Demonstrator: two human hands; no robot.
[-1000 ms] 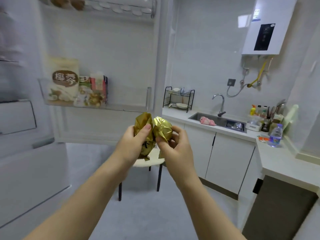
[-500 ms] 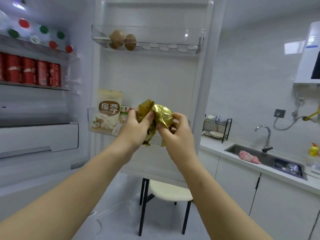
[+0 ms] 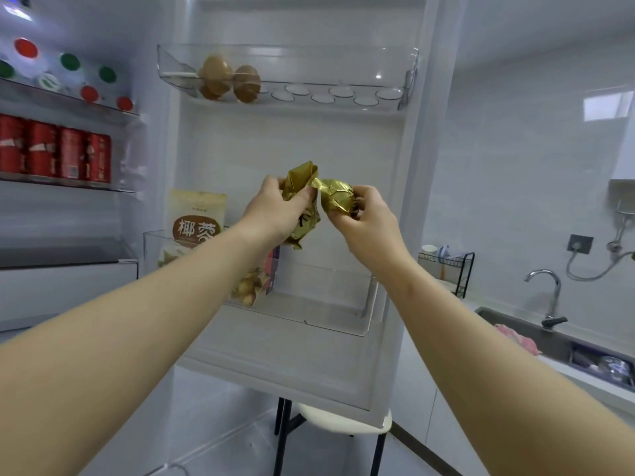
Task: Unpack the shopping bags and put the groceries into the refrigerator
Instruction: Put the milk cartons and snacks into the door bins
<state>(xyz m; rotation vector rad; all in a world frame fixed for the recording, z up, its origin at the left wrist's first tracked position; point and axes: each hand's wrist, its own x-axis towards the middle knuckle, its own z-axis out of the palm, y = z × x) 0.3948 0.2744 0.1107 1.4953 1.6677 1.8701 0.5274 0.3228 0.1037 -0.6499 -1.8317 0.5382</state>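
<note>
Gold foil packets [image 3: 338,199], two of them joined by a twisted strip of foil, are held in the air in front of the open refrigerator door [image 3: 292,149], between its upper and lower shelves. In the head view, which is the only one, the left hand [image 3: 275,211] grips the flatter packet with curled fingers. The right hand [image 3: 366,223] pinches the round one. I judge that the hands pull apart to separate the pair, so each piece can be stored alone. Above, the egg tray [image 3: 343,94] has brown eggs [image 3: 228,79] at its left end and many free cups. Below, the door bin [image 3: 326,304] carries a pouch [image 3: 197,218] at its left and has room at the right, a likely place for the packets.
</note>
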